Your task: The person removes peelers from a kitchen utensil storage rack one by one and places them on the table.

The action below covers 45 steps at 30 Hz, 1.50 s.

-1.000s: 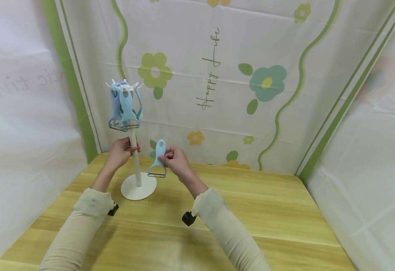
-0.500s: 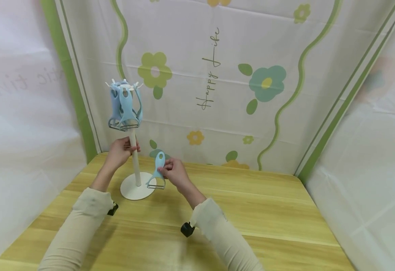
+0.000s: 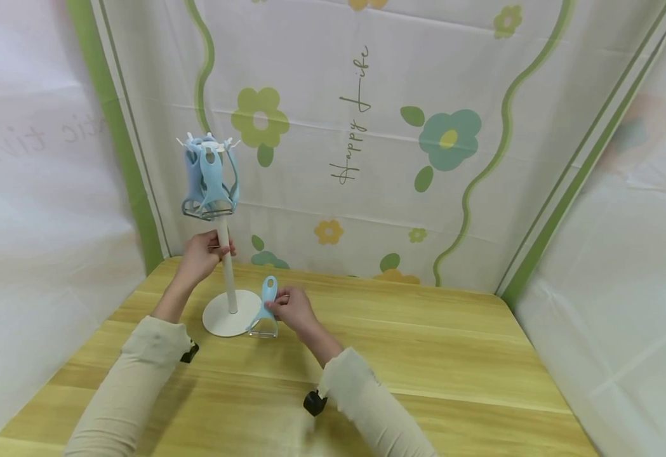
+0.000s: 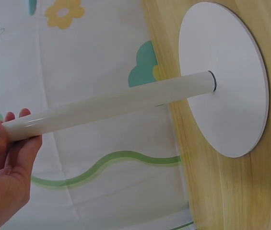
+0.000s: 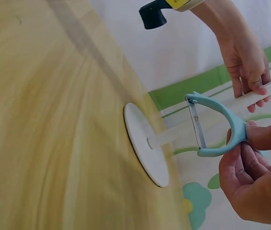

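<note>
My left hand (image 3: 200, 255) grips the white pole of a round-based stand (image 3: 216, 317), thumb and fingers wrapped about the shaft below the hooks. In the left wrist view the same pole (image 4: 121, 101) runs down to its flat white disc. A light blue peeler (image 3: 268, 298) is pinched by its handle between thumb and fingers of my right hand (image 3: 295, 308), blade end downward, beside the stand's base. The right wrist view shows the peeler's metal blade (image 5: 197, 125) across its forked head. Several blue peelers (image 3: 213, 178) hang from the white hooks at the stand's top.
The stand rests on a wooden table (image 3: 401, 343) towards its back left. Behind it hangs a white flowered curtain (image 3: 378, 209), with pale curtain walls on both sides. Black wrist cameras (image 3: 314, 402) sit at the sleeves.
My right hand has come down with the peeler, from beside the pole to the level of the stand's base. The left hand keeps its place on the pole.
</note>
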Each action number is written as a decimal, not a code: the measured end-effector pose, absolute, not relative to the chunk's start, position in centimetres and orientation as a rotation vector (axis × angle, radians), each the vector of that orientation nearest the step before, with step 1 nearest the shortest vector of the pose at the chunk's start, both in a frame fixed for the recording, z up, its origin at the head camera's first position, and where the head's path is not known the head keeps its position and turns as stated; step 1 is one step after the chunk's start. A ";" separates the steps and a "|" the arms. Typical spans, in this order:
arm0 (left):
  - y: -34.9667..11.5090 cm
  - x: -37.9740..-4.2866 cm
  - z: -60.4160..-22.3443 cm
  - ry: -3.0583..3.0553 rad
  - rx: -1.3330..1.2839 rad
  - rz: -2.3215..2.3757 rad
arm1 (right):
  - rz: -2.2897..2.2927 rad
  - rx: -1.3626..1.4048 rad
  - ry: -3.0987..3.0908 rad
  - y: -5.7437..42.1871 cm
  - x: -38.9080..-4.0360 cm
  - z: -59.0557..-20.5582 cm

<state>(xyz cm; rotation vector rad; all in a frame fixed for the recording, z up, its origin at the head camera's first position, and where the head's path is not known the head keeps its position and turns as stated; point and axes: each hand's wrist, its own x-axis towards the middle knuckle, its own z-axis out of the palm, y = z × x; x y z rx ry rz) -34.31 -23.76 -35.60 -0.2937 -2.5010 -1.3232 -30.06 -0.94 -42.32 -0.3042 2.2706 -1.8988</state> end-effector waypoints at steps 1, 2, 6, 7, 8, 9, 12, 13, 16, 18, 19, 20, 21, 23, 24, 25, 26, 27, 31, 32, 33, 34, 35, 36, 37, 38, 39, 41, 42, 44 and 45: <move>-23.8 -34.3 -35.6 -2.501 -0.293 -1.325 | -1.893 -0.289 2.266 -1.0 -30.0 -42.6; -23.8 -34.3 -35.6 -2.501 -0.291 -1.327 | -1.882 -0.281 2.268 -1.1 -29.9 -42.8; -23.8 -34.4 -35.7 -2.504 -0.284 -1.343 | -1.876 -0.262 2.243 -1.2 -29.7 -43.6; -23.8 -34.5 -35.7 -2.504 -0.285 -1.350 | -1.878 -0.255 2.237 -1.2 -29.7 -43.8; -23.8 -34.5 -35.7 -2.504 -0.285 -1.353 | -1.871 -0.256 2.240 -1.2 -29.7 -44.0; -23.8 -34.5 -35.7 -2.504 -0.287 -1.354 | -1.866 -0.247 2.244 -1.2 -29.7 -44.1; -23.8 -34.5 -35.7 -2.503 -0.288 -1.355 | -1.837 -0.203 2.264 -1.4 -29.7 -44.7; -23.8 -34.5 -35.7 -2.502 -0.288 -1.358 | -1.828 -0.186 2.266 -1.4 -29.7 -44.8; -23.8 -34.5 -35.7 -2.499 -0.280 -1.362 | -1.805 -0.151 2.269 -1.6 -29.6 -45.4; -23.8 -34.5 -35.7 -2.499 -0.277 -1.360 | -1.798 -0.141 2.260 -1.6 -29.6 -45.8; -23.8 -34.5 -35.7 -2.500 -0.277 -1.360 | -1.792 -0.140 2.258 -1.6 -29.6 -46.0; -23.8 -34.5 -35.6 -2.500 -0.277 -1.360 | -1.783 -0.139 2.260 -1.7 -29.6 -46.2; -23.8 -34.5 -35.6 -2.500 -0.277 -1.361 | -1.779 -0.140 2.257 -1.7 -29.6 -46.4; -23.7 -34.4 -35.6 -2.500 -0.280 -1.368 | -1.766 -0.133 2.250 -1.8 -29.5 -46.7; -23.7 -34.4 -35.6 -2.500 -0.281 -1.372 | -1.761 -0.122 2.243 -1.8 -29.5 -46.8; -23.7 -34.4 -35.5 -2.500 -0.280 -1.377 | -1.752 -0.124 2.246 -1.8 -29.4 -46.9; -23.7 -34.3 -35.5 -2.499 -0.280 -1.382 | -1.750 -0.114 2.239 -1.9 -29.4 -47.0; -23.7 -34.3 -35.5 -2.499 -0.280 -1.387 | -1.743 -0.107 2.239 -1.9 -29.3 -47.1; -23.7 -34.3 -35.5 -2.502 -0.281 -1.387 | -1.726 -0.086 2.249 -2.0 -29.1 -47.5; -23.7 -34.3 -35.5 -2.503 -0.283 -1.386 | -1.722 -0.081 2.253 -2.0 -29.1 -47.6; -23.7 -34.3 -35.5 -2.503 -0.284 -1.386 | -1.716 -0.082 2.262 -2.1 -29.1 -47.7; -23.7 -34.3 -35.5 -2.503 -0.285 -1.385 | -1.717 -0.081 2.264 -2.1 -29.0 -47.8; -23.7 -34.3 -35.5 -2.503 -0.286 -1.388 | -1.715 -0.081 2.267 -2.1 -29.0 -48.0; -23.7 -34.3 -35.5 -2.503 -0.287 -1.388 | -1.710 -0.080 2.272 -2.1 -29.0 -48.1; -23.7 -34.3 -35.5 -2.503 -0.287 -1.387 | -1.705 -0.082 2.278 -2.0 -29.0 -48.2; -23.7 -34.3 -35.5 -2.503 -0.287 -1.386 | -1.705 -0.081 2.278 -2.0 -29.0 -48.3; -23.8 -34.3 -35.6 -2.504 -0.285 -1.385 | -1.702 -0.079 2.281 -2.0 -29.0 -48.4; -23.8 -34.3 -35.6 -2.504 -0.282 -1.376 | -1.691 -0.081 2.294 -2.0 -29.0 -48.5; -23.8 -34.3 -35.6 -2.505 -0.281 -1.370 | -1.686 -0.079 2.303 -2.1 -29.1 -48.5; -23.8 -34.4 -35.6 -2.503 -0.281 -1.369 | -1.678 -0.075 2.317 -2.1 -29.1 -48.5; -23.8 -34.4 -35.6 -2.502 -0.282 -1.370 | -1.668 -0.075 2.331 -2.2 -29.1 -48.5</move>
